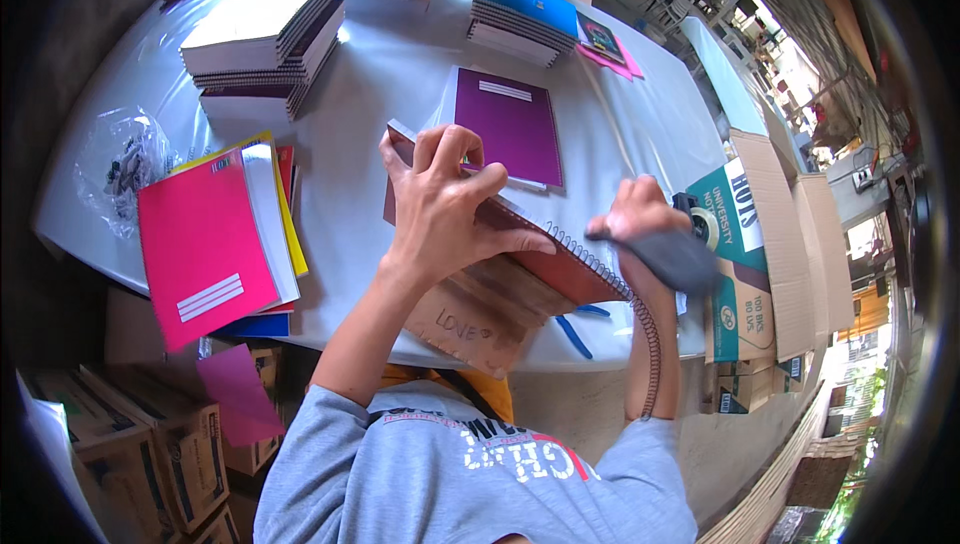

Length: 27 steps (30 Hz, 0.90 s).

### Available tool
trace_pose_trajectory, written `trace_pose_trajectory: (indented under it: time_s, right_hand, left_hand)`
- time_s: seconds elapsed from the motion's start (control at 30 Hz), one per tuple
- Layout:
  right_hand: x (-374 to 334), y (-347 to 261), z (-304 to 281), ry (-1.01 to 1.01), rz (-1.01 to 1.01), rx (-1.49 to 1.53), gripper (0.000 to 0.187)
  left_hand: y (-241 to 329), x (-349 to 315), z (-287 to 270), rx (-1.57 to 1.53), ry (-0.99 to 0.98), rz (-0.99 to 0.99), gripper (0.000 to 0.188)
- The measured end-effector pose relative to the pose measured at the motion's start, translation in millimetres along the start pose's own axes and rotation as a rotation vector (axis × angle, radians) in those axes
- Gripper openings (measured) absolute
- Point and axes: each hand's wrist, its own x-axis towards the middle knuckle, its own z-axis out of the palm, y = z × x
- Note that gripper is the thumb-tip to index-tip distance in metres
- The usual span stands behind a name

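Note:
My left hand [437, 206] grips a notebook [565, 279] with a reddish-brown cover, held tilted on edge over a wooden block [490, 306]. A dark metal spiral coil [652, 344] runs along the notebook's upper edge, and its loose end hangs past the right corner, in front of my right forearm. My right hand [640, 209] is closed around a dark, rounded hand-held object [672, 259], blurred by motion, near the coil; its exact kind cannot be made out. Behind the notebook lies a purple-covered notebook [505, 129]. Blue-handled pliers [575, 337] lie by the table's near edge.
Pink, yellow and blue notebooks [205, 244] lie at the left, near a clear plastic bag [125, 164]. Stacks of spiral notebooks [260, 29] and blue-topped ones [525, 19] stand farther back. An open cardboard box [735, 254] is at the right; more cartons [150, 434] sit lower left.

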Motion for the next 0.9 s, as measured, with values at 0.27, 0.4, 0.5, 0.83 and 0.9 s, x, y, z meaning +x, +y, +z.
trace_pose_trajectory:
  time_s: [0.27,0.4,0.5,0.83,0.9]
  right_hand:
    - [14.6,12.4,-0.8,-0.105,0.043,-0.127,0.022]
    - [-16.8,42.9,5.2,-0.067,0.248,-0.252,0.018]
    - [-21.4,44.1,9.9,0.234,0.153,0.564,0.016]
    - [33.9,43.7,18.4,-0.217,-0.027,-0.256,0.022]
    - [29.1,65.4,12.2,-0.082,-0.001,-0.384,0.021]
  left_hand:
    - [-6.2,5.2,5.3,-0.066,0.049,0.038,0.059]
    - [-2.8,3.4,0.2,-0.073,-0.039,0.033,0.059]
    - [-4.5,3.6,0.8,-0.033,-0.015,0.025,0.058]
    - [-5.7,8.5,-10.5,0.014,-0.115,0.020,0.062]
    - [-6.6,6.5,-7.7,0.007,-0.083,0.001,0.064]
